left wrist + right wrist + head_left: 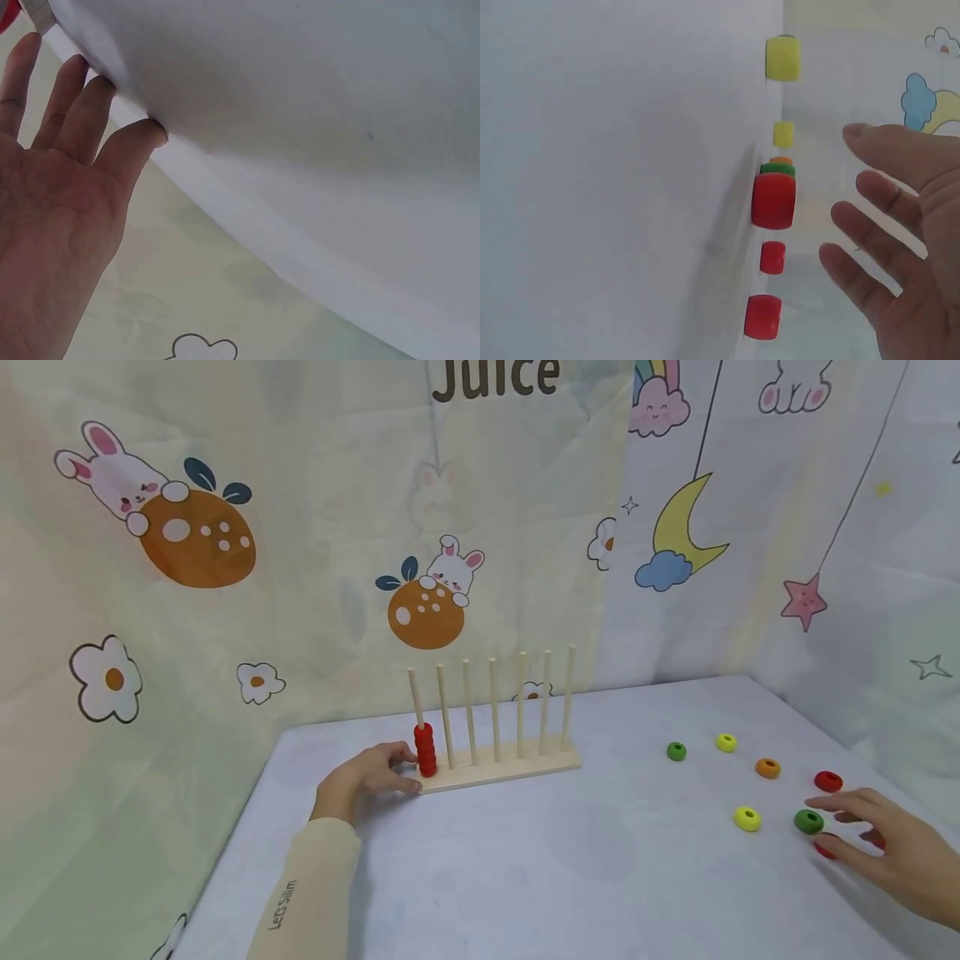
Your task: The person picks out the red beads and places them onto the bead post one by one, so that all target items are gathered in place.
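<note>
A wooden peg rack (498,768) carries a row of upright pegs, with a stack of red beads (425,750) on the leftmost one. My left hand (367,777) holds the left end of its base, thumb at the front corner and fingers behind. In the left wrist view only a corner of the base shows beyond the fingertips. Over the loose beads at the right hovers my right hand (888,843), fingers spread and slightly bent, holding nothing. Below its thumb and fingers are a green bead (808,821) and a red bead (773,201); another red bead is partly hidden.
More loose beads lie on the white table (525,877): yellow (747,818), orange (767,767), red (828,781), a second yellow (726,742) and green (677,751). A patterned cloth (322,568) hangs behind the table and along its sides.
</note>
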`<state>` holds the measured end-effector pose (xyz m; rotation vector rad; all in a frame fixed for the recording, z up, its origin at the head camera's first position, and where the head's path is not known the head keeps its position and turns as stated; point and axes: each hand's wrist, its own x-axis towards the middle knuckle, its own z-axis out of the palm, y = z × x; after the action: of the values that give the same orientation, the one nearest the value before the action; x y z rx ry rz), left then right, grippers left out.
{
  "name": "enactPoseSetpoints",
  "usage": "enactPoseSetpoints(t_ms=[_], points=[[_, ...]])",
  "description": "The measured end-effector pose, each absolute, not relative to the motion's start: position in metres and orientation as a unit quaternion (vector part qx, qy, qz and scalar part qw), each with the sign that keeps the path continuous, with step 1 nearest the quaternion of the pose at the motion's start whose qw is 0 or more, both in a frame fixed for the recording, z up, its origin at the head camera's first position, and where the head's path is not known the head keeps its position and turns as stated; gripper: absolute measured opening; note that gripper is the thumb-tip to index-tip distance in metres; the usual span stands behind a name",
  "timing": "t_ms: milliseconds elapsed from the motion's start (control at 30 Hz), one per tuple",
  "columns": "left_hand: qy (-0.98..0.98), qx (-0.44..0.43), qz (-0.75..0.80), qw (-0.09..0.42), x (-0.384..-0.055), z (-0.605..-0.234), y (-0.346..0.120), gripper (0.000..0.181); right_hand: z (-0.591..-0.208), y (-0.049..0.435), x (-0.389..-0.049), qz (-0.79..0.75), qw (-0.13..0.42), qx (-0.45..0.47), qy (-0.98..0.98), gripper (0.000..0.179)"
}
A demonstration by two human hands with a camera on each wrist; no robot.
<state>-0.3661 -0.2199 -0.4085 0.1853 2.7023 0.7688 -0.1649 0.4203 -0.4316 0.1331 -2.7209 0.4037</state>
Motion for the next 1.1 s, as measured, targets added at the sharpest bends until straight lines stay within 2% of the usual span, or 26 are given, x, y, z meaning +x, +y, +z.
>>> enactPoseSetpoints(t_ms=[167,267,700,900,1100], points=[[0.947,0.061,0.271,0.162,-0.365,-0.408,-0.218,0.043,-0.431,0.427,-0.165,0.137,0.109,-0.017,-0.984,0.043],[0.947,0.066,0.271,0.161,-0.365,-0.407,-0.216,0.043,-0.434,0.431,-0.164,0.147,0.078,-0.036,-0.985,0.04],[0.943,0.068,0.28,0.165,-0.366,-0.406,-0.218,0.041,-0.448,0.44,-0.171,0.18,0.026,-0.042,-0.983,0.05],[0.944,0.062,0.278,0.167,-0.364,-0.405,-0.218,0.042,-0.451,0.441,-0.173,0.176,-0.003,-0.037,-0.984,0.045],[0.944,0.065,0.276,0.167,-0.365,-0.407,-0.219,0.043,-0.453,0.44,-0.176,0.168,-0.009,-0.033,-0.985,0.043]])
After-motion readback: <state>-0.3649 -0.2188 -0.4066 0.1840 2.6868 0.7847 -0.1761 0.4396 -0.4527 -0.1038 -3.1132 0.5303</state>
